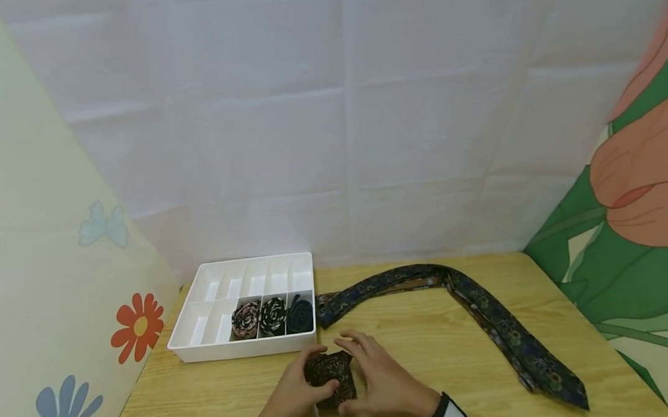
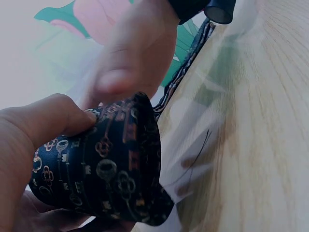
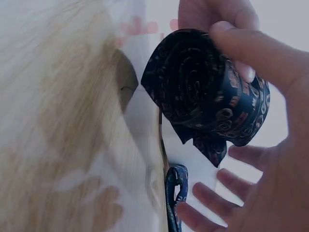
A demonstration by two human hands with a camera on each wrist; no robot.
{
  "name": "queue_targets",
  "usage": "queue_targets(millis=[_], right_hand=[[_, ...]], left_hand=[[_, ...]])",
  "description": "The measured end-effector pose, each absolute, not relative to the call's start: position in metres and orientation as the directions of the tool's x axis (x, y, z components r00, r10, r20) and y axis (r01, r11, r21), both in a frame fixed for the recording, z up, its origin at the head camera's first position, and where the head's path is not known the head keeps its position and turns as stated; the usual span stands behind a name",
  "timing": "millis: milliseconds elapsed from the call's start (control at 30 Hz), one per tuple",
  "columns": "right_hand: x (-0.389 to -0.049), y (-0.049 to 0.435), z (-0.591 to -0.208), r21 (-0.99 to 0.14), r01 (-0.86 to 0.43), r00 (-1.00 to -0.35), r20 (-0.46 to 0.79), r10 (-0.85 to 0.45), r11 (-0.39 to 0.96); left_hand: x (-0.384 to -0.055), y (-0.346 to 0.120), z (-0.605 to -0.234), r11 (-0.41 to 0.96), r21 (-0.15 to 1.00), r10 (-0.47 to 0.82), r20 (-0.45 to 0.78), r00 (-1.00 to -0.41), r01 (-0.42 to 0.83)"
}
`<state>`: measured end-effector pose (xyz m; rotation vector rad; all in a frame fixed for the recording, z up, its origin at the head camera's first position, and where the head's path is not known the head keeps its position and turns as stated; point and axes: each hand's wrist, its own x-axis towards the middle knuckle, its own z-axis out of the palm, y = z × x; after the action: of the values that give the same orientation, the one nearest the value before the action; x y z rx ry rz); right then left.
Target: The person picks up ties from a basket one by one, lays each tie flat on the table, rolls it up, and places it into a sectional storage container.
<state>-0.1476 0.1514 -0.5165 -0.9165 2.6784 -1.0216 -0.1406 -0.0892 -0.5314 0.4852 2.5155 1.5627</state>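
Observation:
A dark necktie rolled into a coil [image 1: 331, 373], printed with small key shapes, is held just above the table near its front edge. My left hand [image 1: 298, 384] grips it, the thumb pressed on its outer face in the left wrist view. The spiral end of the roll [image 3: 190, 79] shows in the right wrist view, with a loose pointed tip hanging below. At the roll's right side is my right hand [image 1: 383, 377]; its thumb [image 3: 260, 48] lies against the top of the roll, while the other fingers [image 3: 217, 193] are spread apart below it.
Left of centre stands a white divided tray [image 1: 242, 349], with three rolled ties [image 1: 273, 317] in its front right compartments. A long dark floral necktie [image 1: 501, 319] lies bent across the table's right side. The wooden table [image 1: 447, 365] backs onto a white cloth [image 1: 264, 143].

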Motion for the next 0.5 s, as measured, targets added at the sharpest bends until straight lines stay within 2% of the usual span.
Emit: queue_targets(millis=[133, 233, 333, 500], right_hand=[[-0.152, 0.152, -0.513, -0.801, -0.37, -0.812, 0.033, -0.583, 0.471], [-0.154, 0.151, -0.513, -0.863, -0.323, -0.814, 0.043, -0.58, 0.389], [-0.156, 0.15, -0.514, -0.861, -0.358, -0.811, 0.095, -0.578, 0.361], [-0.166, 0.152, -0.519, -0.83, -0.457, -0.757, 0.172, -0.631, 0.322]], left_hand=[[-0.142, -0.089, -0.531, 0.406, 0.895, 0.349, 0.036, -0.936, 0.185], [-0.144, -0.09, -0.53, 0.412, 0.894, 0.361, 0.018, -0.932, 0.176], [-0.145, -0.091, -0.527, 0.432, 0.88, 0.379, 0.024, -0.925, 0.2], [-0.149, -0.096, -0.516, 0.45, 0.859, 0.383, 0.061, -0.922, 0.244]])
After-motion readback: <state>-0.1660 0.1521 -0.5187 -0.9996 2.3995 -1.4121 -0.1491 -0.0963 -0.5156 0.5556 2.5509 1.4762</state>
